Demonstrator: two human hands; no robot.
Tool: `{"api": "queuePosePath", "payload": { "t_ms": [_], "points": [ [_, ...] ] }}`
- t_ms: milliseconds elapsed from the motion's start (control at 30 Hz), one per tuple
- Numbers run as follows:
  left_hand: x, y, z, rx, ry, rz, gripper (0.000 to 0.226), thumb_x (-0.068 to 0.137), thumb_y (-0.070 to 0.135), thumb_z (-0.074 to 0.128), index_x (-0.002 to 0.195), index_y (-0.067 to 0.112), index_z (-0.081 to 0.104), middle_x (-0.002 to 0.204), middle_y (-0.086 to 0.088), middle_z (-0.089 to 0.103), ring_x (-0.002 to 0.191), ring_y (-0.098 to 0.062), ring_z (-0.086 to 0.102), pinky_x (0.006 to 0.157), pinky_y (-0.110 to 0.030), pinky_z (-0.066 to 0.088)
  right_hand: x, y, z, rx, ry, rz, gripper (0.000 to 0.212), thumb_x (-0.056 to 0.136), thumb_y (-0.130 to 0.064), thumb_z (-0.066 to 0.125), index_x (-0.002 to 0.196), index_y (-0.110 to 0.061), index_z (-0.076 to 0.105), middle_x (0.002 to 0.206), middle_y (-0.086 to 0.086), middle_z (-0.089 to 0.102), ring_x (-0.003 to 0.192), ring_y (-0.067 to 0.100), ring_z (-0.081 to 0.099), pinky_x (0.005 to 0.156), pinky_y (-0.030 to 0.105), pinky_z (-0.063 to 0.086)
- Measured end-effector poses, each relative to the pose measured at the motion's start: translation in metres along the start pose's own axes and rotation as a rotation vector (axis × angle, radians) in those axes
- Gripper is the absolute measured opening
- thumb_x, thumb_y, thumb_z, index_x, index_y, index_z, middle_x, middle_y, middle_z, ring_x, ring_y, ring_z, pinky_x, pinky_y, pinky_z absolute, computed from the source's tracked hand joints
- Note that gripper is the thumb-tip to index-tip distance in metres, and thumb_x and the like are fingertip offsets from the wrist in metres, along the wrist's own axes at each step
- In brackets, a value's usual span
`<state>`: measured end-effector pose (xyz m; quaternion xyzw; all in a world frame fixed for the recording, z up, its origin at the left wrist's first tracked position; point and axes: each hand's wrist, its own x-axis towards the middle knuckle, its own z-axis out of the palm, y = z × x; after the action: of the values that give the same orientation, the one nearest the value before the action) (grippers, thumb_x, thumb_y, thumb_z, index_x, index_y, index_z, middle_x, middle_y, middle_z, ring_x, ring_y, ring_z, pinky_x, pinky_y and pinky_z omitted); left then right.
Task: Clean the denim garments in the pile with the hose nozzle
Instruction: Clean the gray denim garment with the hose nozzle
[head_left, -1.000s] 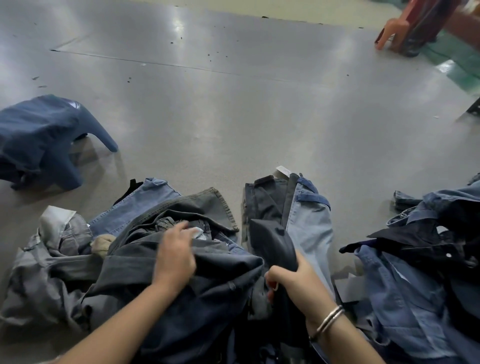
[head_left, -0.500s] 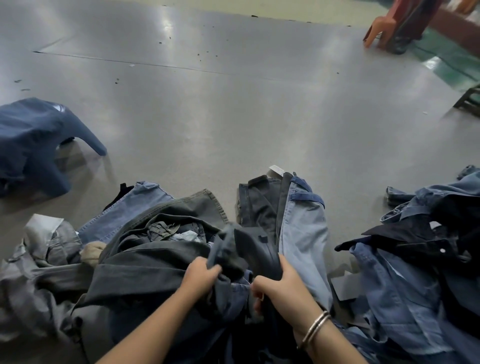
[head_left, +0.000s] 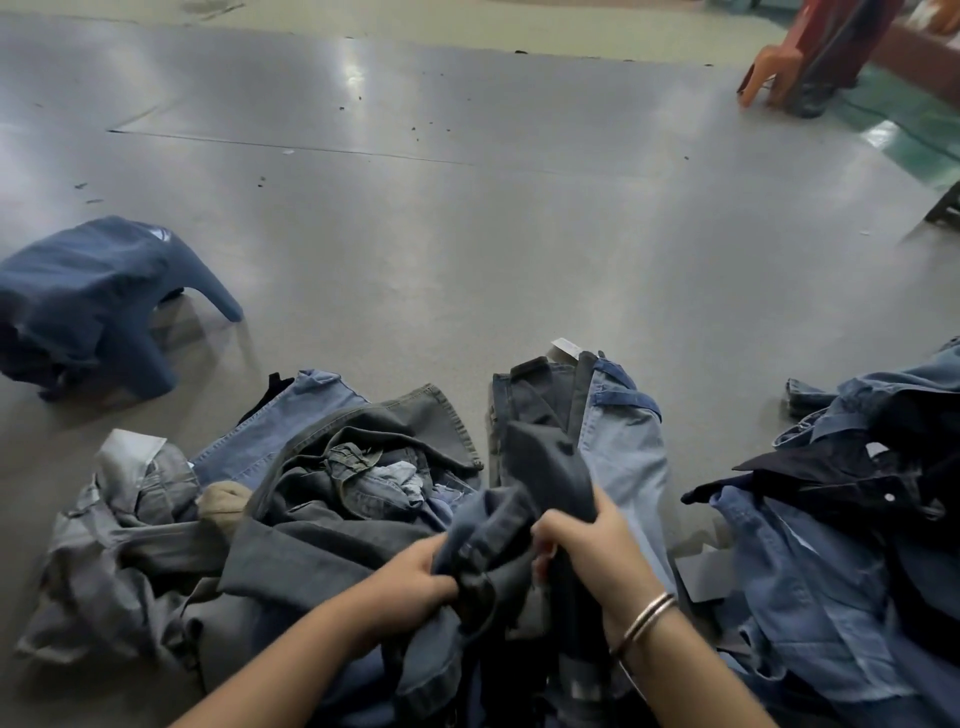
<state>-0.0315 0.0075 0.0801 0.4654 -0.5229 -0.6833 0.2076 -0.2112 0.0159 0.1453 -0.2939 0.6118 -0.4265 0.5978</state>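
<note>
Grey polished floor (head_left: 519, 249) spreads out ahead, speckled with bits of dark debris, and a blue plastic stool (head_left: 98, 301) stands off to the left, well apart from the clothes. Close in front lies the pile of denim garments (head_left: 332, 483), a heap of grey and blue jeans, with a folded stack of jeans (head_left: 613, 431) just beside it and a second heap of blue shirts and dark pieces (head_left: 857, 499) to the right. Both hands work at the near edge of the pile: the left hand (head_left: 415, 577) has its grip curled tight round a bunched fold of a dark grey garment (head_left: 498, 525), and the right hand (head_left: 587, 540), bangles at the wrist, is clenched on the same cloth where it rises to a dark peak. No hose nozzle can be made out anywhere in view; whether one sits inside the cloth under the right hand cannot be told. Judging by this, the job looks early or mid-way: one garment is being drawn up or arranged, nothing visibly wet or marked as finished, and most of the pile seems left to do
</note>
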Motion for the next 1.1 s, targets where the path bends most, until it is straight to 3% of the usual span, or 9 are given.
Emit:
{"api": "queuePosePath", "payload": {
  "t_ms": [67,167,300,500,567,667,867,967,1100],
  "points": [
    [-0.003,0.003,-0.002,0.042,-0.058,-0.019,0.036,0.067,-0.004,0.050,0.097,0.014,0.061,0.081,0.013,0.071,0.082,0.002,0.065,0.074,-0.013,0.047,0.007,-0.012,-0.013,0.083,0.028,0.015,0.018,0.080,0.016,0.050,0.087,0.000,0.049,0.050,0.009,0.044,0.039,0.019,0.040,0.043,0.027,0.040],
    [0.006,0.013,-0.015,0.027,0.181,0.000,0.054,0.076,-0.023,0.043,0.105,0.020,0.057,0.091,0.012,0.070,0.080,0.008,0.065,0.071,-0.009,0.047,0.002,-0.017,-0.022,0.091,-0.027,0.022,0.016,0.080,0.014,0.052,0.085,-0.001,0.048,0.051,0.010,0.046,0.042,0.021,0.043,0.043,0.028,0.042],
    [0.017,0.019,-0.018,-0.094,0.288,0.014,0.063,0.077,-0.024,0.037,0.116,0.023,0.055,0.102,-0.004,0.070,0.094,-0.013,0.067,0.075,-0.024,0.054,-0.022,0.002,-0.004,-0.048,-0.163,0.037,0.023,0.076,0.018,0.053,0.087,-0.002,0.051,0.047,0.007,0.049,0.036,0.021,0.045,0.036,0.025,0.042],
    [0.009,0.010,-0.002,-0.026,0.162,0.061,0.051,0.072,-0.018,0.045,0.105,0.017,0.060,0.090,0.005,0.071,0.088,-0.008,0.065,0.077,-0.019,0.050,-0.004,0.013,0.007,-0.005,-0.069,0.097,0.020,0.075,0.016,0.051,0.083,-0.003,0.047,0.047,0.011,0.045,0.037,0.019,0.040,0.042,0.025,0.037],
    [0.001,0.011,-0.002,0.079,0.005,0.076,0.046,0.064,-0.010,0.046,0.102,0.012,0.060,0.088,0.010,0.068,0.086,-0.003,0.062,0.078,-0.016,0.047,0.006,0.012,0.004,0.040,-0.010,0.092,0.020,0.077,0.015,0.049,0.084,-0.003,0.047,0.046,0.009,0.044,0.035,0.017,0.038,0.040,0.023,0.036],
    [-0.006,0.010,-0.001,0.209,-0.182,0.065,0.053,0.073,-0.022,0.041,0.104,0.016,0.060,0.086,0.019,0.069,0.089,0.005,0.061,0.080,-0.014,0.045,0.017,0.003,-0.005,0.088,0.063,0.083,0.015,0.080,0.014,0.049,0.084,0.000,0.048,0.044,0.009,0.044,0.031,0.019,0.038,0.037,0.022,0.038],
    [0.006,0.005,-0.021,-0.225,0.400,-0.082,0.041,0.083,-0.024,0.041,0.099,0.009,0.060,0.067,0.000,0.072,0.060,-0.010,0.068,0.053,-0.018,0.051,-0.005,0.005,-0.001,0.032,-0.072,0.034,0.022,0.067,0.010,0.060,0.082,-0.002,0.049,0.047,0.009,0.046,0.035,0.019,0.041,0.038,0.024,0.039],
    [0.008,0.010,-0.017,-0.339,0.397,-0.061,0.039,0.083,-0.020,0.046,0.108,0.006,0.061,0.084,-0.012,0.074,0.073,-0.023,0.071,0.059,-0.028,0.055,-0.021,0.013,0.011,-0.054,-0.186,0.049,0.033,0.051,-0.004,0.056,0.084,-0.008,0.052,0.050,0.009,0.048,0.033,0.020,0.042,0.036,0.022,0.038],
    [0.002,0.011,-0.007,-0.324,0.321,-0.028,0.040,0.081,-0.024,0.045,0.102,0.005,0.064,0.085,-0.011,0.074,0.075,-0.019,0.071,0.060,-0.025,0.055,-0.013,0.014,0.016,-0.069,-0.118,0.055,0.028,0.053,-0.003,0.058,0.080,-0.008,0.053,0.050,0.008,0.047,0.034,0.019,0.041,0.039,0.023,0.039]
  ]
}}
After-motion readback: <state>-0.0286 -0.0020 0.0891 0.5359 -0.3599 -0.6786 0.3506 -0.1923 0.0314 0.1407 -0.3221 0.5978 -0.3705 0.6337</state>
